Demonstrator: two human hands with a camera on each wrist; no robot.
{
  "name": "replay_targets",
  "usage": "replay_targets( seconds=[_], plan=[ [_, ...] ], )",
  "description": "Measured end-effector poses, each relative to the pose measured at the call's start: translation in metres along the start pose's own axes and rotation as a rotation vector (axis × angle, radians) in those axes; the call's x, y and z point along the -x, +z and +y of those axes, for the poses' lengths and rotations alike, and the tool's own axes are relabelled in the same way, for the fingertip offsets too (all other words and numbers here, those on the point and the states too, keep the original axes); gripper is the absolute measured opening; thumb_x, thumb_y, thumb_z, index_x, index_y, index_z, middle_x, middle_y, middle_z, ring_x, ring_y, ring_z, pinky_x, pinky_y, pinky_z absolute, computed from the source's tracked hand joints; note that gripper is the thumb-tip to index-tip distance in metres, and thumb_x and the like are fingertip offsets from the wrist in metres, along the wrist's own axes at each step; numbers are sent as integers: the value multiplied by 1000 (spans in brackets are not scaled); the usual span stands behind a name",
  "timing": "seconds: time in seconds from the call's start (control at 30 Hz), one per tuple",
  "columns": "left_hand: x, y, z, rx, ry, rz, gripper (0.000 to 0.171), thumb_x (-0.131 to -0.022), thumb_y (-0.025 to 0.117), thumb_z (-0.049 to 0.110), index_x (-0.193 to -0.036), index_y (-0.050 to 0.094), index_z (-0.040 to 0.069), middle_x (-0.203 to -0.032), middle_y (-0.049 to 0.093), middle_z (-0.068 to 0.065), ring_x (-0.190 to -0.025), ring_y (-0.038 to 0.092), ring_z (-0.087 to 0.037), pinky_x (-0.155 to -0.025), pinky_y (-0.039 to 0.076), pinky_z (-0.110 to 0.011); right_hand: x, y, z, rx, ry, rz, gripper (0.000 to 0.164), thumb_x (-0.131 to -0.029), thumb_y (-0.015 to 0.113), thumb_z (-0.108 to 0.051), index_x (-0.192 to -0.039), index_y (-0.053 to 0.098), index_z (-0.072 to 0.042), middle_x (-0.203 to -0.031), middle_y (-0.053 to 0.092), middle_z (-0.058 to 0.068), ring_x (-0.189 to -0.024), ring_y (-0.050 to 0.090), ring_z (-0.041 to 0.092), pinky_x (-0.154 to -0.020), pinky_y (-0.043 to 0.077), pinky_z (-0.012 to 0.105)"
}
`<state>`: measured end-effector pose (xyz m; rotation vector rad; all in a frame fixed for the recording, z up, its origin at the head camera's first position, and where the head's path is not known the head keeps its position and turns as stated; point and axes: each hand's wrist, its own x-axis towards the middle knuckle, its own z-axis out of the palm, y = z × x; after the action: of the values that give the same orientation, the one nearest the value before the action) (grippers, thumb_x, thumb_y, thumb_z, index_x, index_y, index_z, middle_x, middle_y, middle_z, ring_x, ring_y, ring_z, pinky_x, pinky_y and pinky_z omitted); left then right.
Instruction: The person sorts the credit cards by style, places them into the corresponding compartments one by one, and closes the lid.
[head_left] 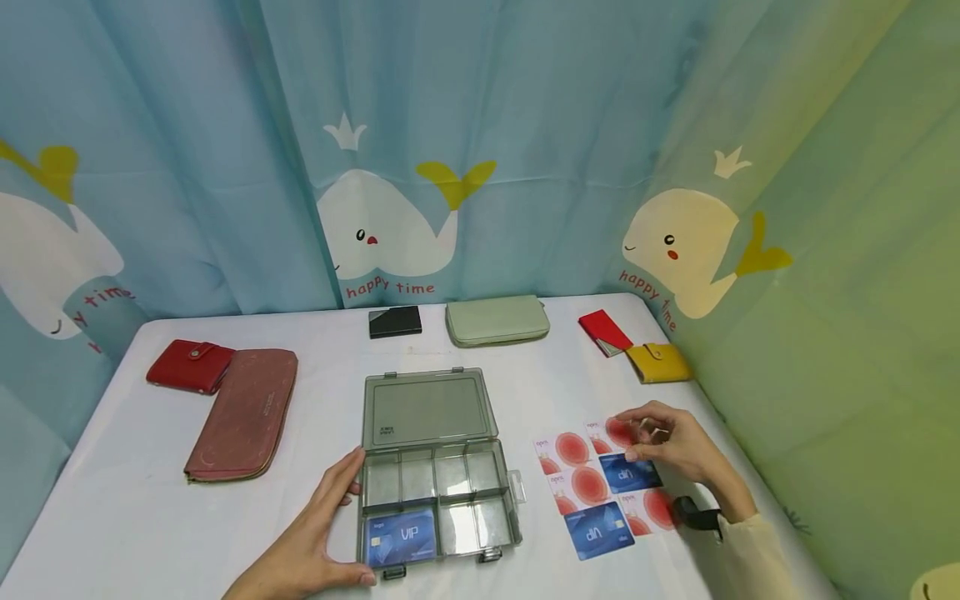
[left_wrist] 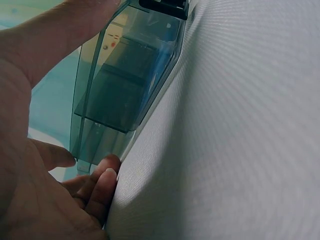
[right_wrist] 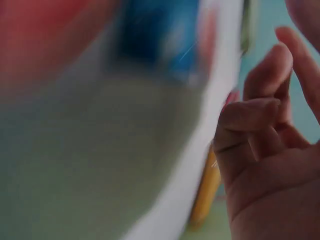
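A translucent grey compartment box (head_left: 476, 505) lies with its lid (head_left: 427, 408) folded back. A blue VIP card (head_left: 401, 537) sits in its front left compartment. My left hand (head_left: 311, 529) grips the box's left side, thumb at the front corner and fingers at the back; the left wrist view shows the thumb along the box wall (left_wrist: 92, 107). To the right, several pink cards (head_left: 562, 483) and two blue cards (head_left: 598, 531) lie on the table. My right hand (head_left: 678, 442) hovers over them, index finger above the upper right pink card, thumb at a blue card (head_left: 633, 475).
A red wallet (head_left: 191, 367) and a long brown wallet (head_left: 243, 412) lie at left on the white table (head_left: 135, 517). Along the back are a black card holder (head_left: 395, 322), a green wallet (head_left: 497, 321), a red card holder (head_left: 602, 332) and a yellow wallet (head_left: 660, 363). Curtains surround the table.
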<state>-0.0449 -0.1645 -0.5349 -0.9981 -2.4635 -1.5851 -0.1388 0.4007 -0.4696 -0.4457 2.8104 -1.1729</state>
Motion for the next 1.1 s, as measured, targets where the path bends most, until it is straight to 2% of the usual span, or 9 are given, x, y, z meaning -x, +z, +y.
replay_targets(
  seconds=[0.13, 0.23, 0.5, 0.83, 1.0, 1.1],
  plan=[
    [-1, 0, -1, 12, -7, -1, 138, -70, 101, 37, -168, 13, -4, -166, 24, -27, -124, 48, -13, -109, 41, -19, 15, -13, 22, -63, 48, -56, 45, -81, 91, -6, -122, 75, 1, -102, 72, 13, -79, 59, 17, -71, 52, 21],
    [0, 1, -3, 14, 16, -5, 137, -71, 100, 39, -167, 13, -7, -166, 23, -29, -124, 48, -14, -109, 41, -20, 22, -17, 32, -81, 52, -82, 45, -79, 92, -4, -120, 75, 4, -99, 74, 13, -78, 58, 18, -69, 50, 21],
    [2, 5, -6, 18, 56, -2, 136, -73, 99, 42, -165, 14, -12, -166, 23, -30, -121, 47, -13, -107, 42, -22, 23, -15, 26, 38, 153, -125, 49, -71, 100, -19, -112, 76, -6, -89, 65, 2, -78, 54, 11, -67, 47, 23],
    [2, 3, -7, -8, 60, -7, 134, -76, 96, 47, -165, 13, -11, -166, 22, -29, -122, 47, -14, -105, 45, -24, 18, -13, 18, 81, 121, -172, 46, -72, 99, -22, -102, 67, -8, -91, 61, 1, -81, 53, 10, -70, 48, 24],
    [0, 2, -8, -12, 65, -3, 134, -76, 96, 47, -165, 14, -11, -166, 23, -29, -121, 48, -14, -105, 45, -24, 21, -13, 20, 41, 30, -166, 40, -82, 92, -13, -104, 58, -7, -92, 60, 2, -82, 56, 9, -68, 47, 24],
    [0, 2, -10, -14, 69, -3, 134, -77, 95, 48, -164, 14, -12, -166, 23, -29, -121, 47, -13, -104, 46, -25, 22, -12, 22, -34, -54, -156, 33, -90, 82, -2, -107, 54, -3, -92, 57, 7, -81, 58, 7, -66, 48, 23]
  ],
)
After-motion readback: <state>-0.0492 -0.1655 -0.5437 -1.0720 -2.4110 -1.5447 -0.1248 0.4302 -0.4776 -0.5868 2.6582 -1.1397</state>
